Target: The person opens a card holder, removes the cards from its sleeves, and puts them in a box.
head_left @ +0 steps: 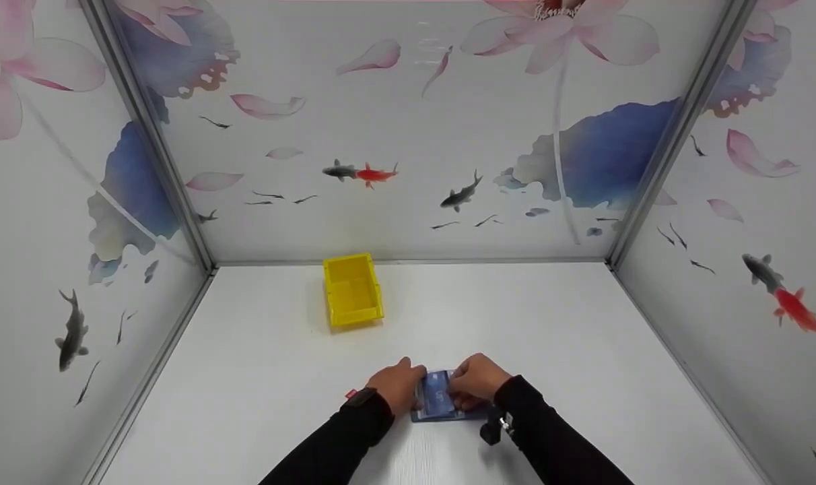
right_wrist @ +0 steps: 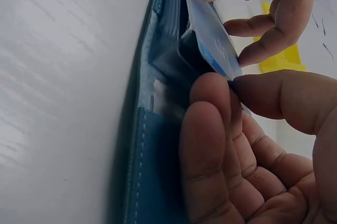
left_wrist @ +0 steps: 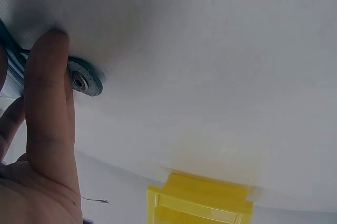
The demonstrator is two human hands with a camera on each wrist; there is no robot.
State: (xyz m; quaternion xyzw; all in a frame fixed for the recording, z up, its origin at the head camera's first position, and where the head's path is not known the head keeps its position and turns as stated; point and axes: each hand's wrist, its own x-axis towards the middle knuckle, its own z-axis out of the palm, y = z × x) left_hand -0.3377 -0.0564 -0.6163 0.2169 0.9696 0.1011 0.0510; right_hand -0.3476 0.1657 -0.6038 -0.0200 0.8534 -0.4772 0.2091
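Note:
A blue card holder [head_left: 425,417] with a stitched edge lies unfolded on the white tabletop, with clear plastic sleeves [right_wrist: 167,34] inside. My left hand [head_left: 396,387] grips its left side, the thumb on the sleeves' face in the right wrist view. Beside the left fingers, a strap end with a metal snap [left_wrist: 81,80] sticks out. With thumb and fingertips, my right hand [head_left: 479,378] pinches the edge of a blue-and-white card [right_wrist: 213,37], which stands tilted up from the holder. Whether the card sits inside a sleeve is hard to tell.
A yellow plastic bin [head_left: 353,289] stands farther back, left of the hands, near the rear wall. White panels [head_left: 408,222] printed with lotus flowers and fish enclose the table [head_left: 549,316] on the left, back and right.

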